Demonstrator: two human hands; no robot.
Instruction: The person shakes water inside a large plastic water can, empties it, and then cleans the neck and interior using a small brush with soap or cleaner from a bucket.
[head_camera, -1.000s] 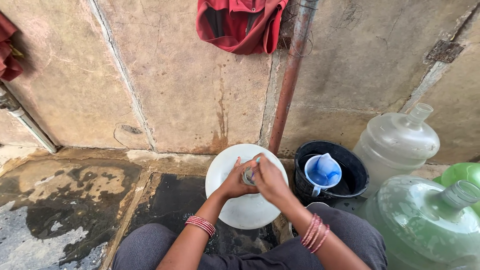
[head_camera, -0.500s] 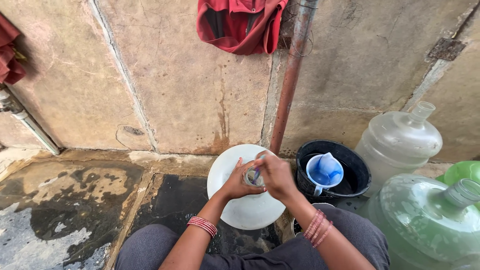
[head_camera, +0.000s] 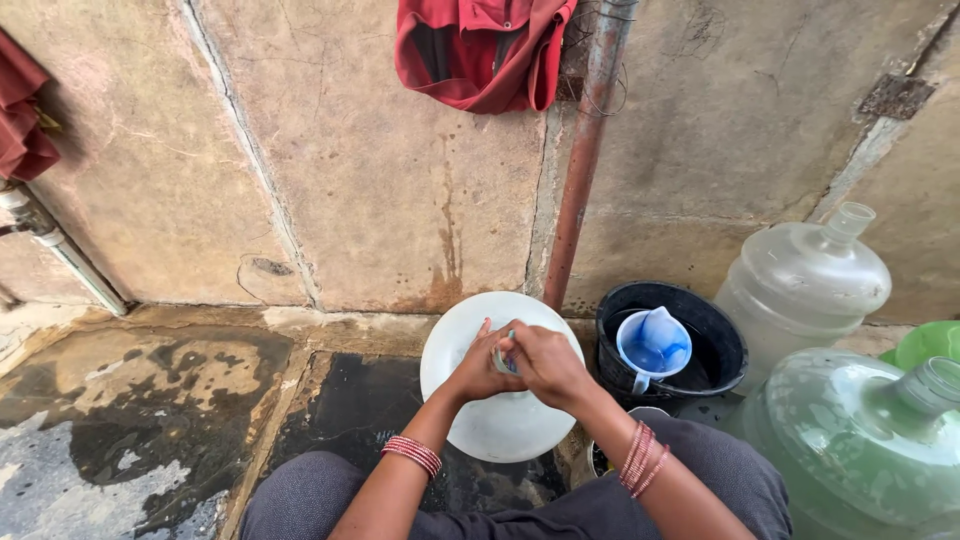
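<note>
white basin (head_camera: 500, 425) unmoved; both hands' grip unchanged on small object (head_camera: 505, 355).

Floor (head_camera: 130, 420): rough stone slabs, wet and dark in patches, paler dry areas at left; a raised ledge runs along the foot of the wall. Standing on it, left to right: a white round basin (head_camera: 500, 430) near the ledge; just beside it a black bucket (head_camera: 715, 345) holding water and a blue jug; then a clear large water bottle (head_camera: 805, 285) near the wall, and a second, green-tinted water bottle (head_camera: 850, 440) nearer the camera. A green tub (head_camera: 925, 343) shows at the right edge.
</note>
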